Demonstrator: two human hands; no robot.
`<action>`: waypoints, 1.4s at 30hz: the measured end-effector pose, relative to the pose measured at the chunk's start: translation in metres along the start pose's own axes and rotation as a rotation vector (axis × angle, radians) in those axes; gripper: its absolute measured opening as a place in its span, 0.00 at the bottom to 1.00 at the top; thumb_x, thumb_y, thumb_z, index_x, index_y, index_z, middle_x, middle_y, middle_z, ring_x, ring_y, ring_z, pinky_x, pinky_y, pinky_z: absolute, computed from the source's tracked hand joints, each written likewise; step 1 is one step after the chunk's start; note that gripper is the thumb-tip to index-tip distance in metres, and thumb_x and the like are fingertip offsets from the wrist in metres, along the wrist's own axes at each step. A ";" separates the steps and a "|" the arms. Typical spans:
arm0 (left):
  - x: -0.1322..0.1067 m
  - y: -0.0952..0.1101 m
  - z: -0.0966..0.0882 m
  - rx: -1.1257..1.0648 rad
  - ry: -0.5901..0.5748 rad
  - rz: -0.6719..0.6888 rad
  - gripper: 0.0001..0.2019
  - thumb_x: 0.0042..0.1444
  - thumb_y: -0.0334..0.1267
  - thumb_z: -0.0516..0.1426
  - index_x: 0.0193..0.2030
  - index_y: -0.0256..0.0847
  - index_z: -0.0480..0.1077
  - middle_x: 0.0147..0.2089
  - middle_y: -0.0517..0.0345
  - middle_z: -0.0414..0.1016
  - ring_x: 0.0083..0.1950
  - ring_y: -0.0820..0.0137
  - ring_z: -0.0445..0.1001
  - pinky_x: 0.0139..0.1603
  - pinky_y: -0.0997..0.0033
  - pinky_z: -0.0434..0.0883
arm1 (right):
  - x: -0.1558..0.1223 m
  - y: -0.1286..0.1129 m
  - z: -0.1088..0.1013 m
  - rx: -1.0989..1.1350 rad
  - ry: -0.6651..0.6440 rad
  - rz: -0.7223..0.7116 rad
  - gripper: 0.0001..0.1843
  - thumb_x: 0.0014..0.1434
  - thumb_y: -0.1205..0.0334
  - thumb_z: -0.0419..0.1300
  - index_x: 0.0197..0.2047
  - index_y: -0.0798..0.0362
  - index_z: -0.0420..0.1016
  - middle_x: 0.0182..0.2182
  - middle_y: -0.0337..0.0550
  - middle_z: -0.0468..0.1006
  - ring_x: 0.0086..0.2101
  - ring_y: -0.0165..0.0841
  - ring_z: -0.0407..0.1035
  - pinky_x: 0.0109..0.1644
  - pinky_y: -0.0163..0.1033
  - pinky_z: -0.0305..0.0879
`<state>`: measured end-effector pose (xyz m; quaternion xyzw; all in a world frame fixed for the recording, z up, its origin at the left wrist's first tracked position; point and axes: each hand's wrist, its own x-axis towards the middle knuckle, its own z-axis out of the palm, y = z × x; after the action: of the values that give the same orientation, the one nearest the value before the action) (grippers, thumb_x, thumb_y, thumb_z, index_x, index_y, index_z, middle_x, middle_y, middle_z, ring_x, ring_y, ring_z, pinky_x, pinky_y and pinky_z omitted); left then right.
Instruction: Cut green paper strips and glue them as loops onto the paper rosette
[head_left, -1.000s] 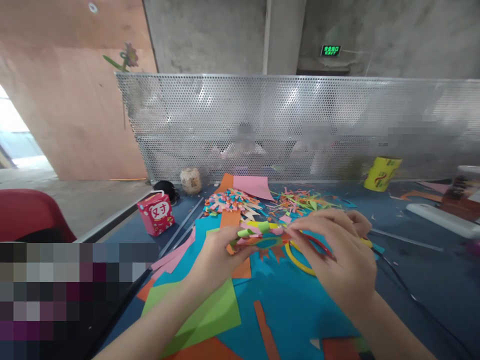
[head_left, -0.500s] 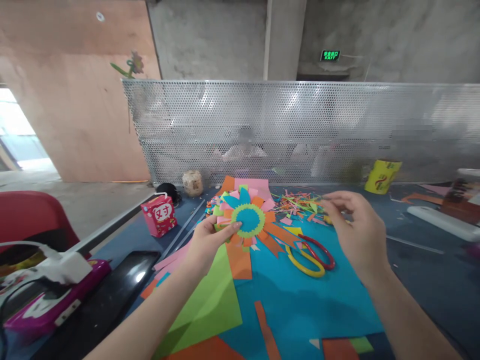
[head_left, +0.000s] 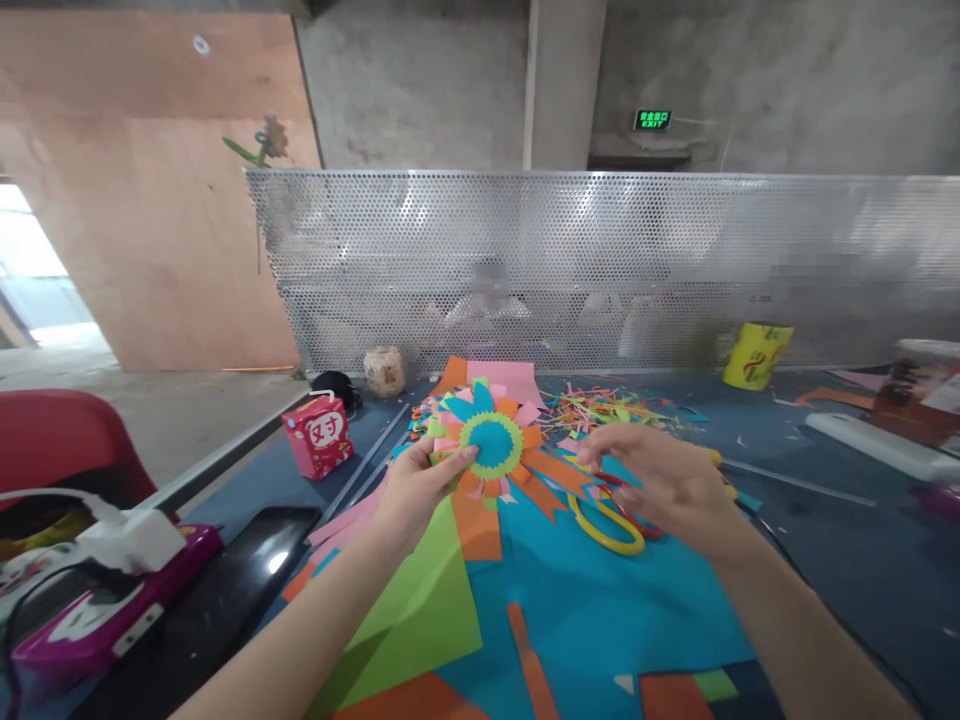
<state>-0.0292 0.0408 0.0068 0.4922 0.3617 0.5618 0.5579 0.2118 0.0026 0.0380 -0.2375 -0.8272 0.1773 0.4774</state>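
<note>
My left hand (head_left: 421, 486) grips a paper flower (head_left: 491, 443) by its left edge and holds it upright, facing me. The flower has a blue disc with a green scalloped ring and orange, pink and blue petals. My right hand (head_left: 664, 482) hovers just right of the flower with loosely curled fingers and nothing visible in them. It is over the scissors (head_left: 611, 520) with one yellow and one red handle, which lie on a blue paper sheet (head_left: 600, 610).
Green (head_left: 420, 610) and orange paper sheets lie near me. Paper scraps (head_left: 600, 408) are scattered behind. A red carton (head_left: 316, 433), a phone (head_left: 247, 550), a pink device (head_left: 90, 610), a yellow tape roll (head_left: 752, 354) and a perforated metal screen (head_left: 600, 265) surround the work area.
My left hand turned the flower up from flat to face me. My right hand let go, rose to the right, then came back down over the scissors.
</note>
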 end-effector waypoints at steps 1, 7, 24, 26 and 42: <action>-0.001 -0.001 0.001 0.044 -0.012 0.008 0.13 0.41 0.39 0.63 0.32 0.35 0.69 0.28 0.59 0.74 0.26 0.75 0.71 0.29 0.73 0.70 | 0.002 0.001 0.003 -0.081 0.078 0.030 0.09 0.57 0.60 0.53 0.42 0.50 0.68 0.35 0.43 0.72 0.36 0.31 0.67 0.39 0.39 0.67; -0.015 0.000 0.013 0.215 -0.234 -0.009 0.11 0.39 0.38 0.64 0.29 0.36 0.69 0.27 0.60 0.74 0.30 0.72 0.72 0.34 0.72 0.70 | 0.008 0.008 0.017 -0.277 0.245 0.171 0.10 0.56 0.58 0.53 0.40 0.49 0.72 0.37 0.42 0.75 0.38 0.33 0.68 0.40 0.39 0.66; -0.029 0.004 0.018 0.642 -0.291 0.373 0.06 0.49 0.38 0.58 0.32 0.39 0.70 0.30 0.60 0.75 0.31 0.71 0.73 0.32 0.73 0.71 | 0.004 -0.007 0.021 -0.312 0.333 0.133 0.09 0.57 0.60 0.52 0.38 0.49 0.72 0.38 0.41 0.76 0.41 0.33 0.69 0.43 0.38 0.66; -0.029 0.008 0.016 0.794 -0.176 0.583 0.05 0.50 0.37 0.58 0.32 0.38 0.70 0.27 0.59 0.75 0.28 0.72 0.72 0.28 0.74 0.69 | 0.004 -0.007 0.015 -0.403 0.405 0.097 0.10 0.58 0.61 0.50 0.38 0.49 0.72 0.37 0.41 0.76 0.40 0.33 0.69 0.43 0.39 0.66; -0.025 0.027 -0.003 1.497 -0.105 1.703 0.08 0.50 0.26 0.56 0.36 0.40 0.71 0.35 0.60 0.79 0.39 0.66 0.73 0.37 0.62 0.64 | -0.021 0.091 -0.052 -1.072 0.250 1.714 0.38 0.45 0.44 0.56 0.53 0.64 0.63 0.50 0.66 0.64 0.50 0.55 0.58 0.41 0.51 0.61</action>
<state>-0.0418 0.0135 0.0282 0.8110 0.1305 0.3798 -0.4254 0.2868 0.0694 0.0007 -0.9496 -0.2933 0.0397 0.1033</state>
